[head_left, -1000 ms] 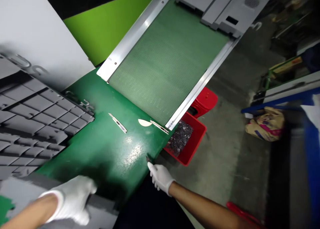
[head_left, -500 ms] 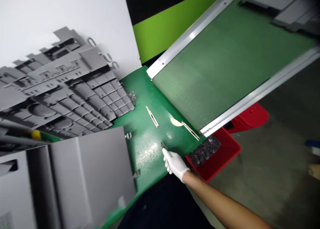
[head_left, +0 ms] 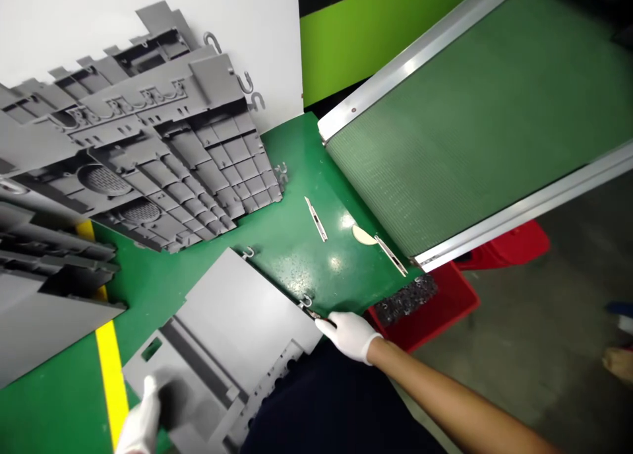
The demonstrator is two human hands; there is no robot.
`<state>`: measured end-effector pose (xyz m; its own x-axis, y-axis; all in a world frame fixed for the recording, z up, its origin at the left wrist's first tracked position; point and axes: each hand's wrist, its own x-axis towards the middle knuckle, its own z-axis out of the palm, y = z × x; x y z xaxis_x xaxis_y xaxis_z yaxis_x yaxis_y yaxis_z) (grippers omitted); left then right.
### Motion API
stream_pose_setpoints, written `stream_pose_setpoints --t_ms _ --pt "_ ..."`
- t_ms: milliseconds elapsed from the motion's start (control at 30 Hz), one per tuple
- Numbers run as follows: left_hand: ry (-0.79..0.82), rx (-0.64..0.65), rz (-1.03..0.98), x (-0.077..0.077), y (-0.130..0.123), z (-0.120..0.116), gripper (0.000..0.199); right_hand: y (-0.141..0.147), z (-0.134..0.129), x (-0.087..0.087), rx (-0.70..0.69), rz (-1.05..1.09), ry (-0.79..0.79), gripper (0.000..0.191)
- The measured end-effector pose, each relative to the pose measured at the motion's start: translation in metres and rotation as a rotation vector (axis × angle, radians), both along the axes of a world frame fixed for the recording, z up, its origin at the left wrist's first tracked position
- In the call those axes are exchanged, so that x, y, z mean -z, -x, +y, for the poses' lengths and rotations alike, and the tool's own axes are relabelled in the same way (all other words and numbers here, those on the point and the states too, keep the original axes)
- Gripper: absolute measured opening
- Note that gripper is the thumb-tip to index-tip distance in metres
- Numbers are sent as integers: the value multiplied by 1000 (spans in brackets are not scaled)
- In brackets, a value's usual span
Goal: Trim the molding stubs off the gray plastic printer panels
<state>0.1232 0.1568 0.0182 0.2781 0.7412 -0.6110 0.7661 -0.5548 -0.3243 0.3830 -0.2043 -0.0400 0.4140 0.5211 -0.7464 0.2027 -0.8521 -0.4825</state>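
Gloved right hand pinches a small knife, blade at the edge of the flat grey plastic panel lying on the green table. Gloved left hand grips the panel's near corner, fingers curled. Two spare blades lie near the conveyor belt. Red bin with dark scraps sits below the table edge. Ribbed grey moulding rests further left.

table: green top, yellow stripe
on it: ribbed grey panels, flat grey panel, two slim blades, white sliver
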Motion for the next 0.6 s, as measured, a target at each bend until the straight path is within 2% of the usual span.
stream_pose_setpoints --t_ms 67,100,133,200,267,300,367,467,533,600 --pt "-178 -211 -69 -6 -32 -3 60 2 1 2 -15 -19 -2 65" --pt "-227 -242 -165 -12 -55 -9 58 2 1 2 -18 -28 -9 65" --pt "-207 -149 -300 -18 -82 -19 58 2 1 3 -19 -36 -16 64" --pt "67 145 -519 -23 -141 -48 60 0 1 4 -18 -48 -24 64" --pt "426 510 -620 -17 -198 -82 56 -1 0 4 -17 -50 -22 65" --pt "550 624 -609 -9 -222 -98 55 -2 0 4 -16 -48 -19 65" --pt "720 743 -382 13 -258 -123 63 -2 -2 5 -12 -36 -15 66" --pt "804 722 -12 45 -284 -139 67 0 -4 7 8 -11 -15 67" --pt "797 665 38 56 -289 -142 61 2 -5 8 19 5 -28 67" --pt "766 631 -3 58 -289 -143 57 3 -5 10 25 13 -46 67"
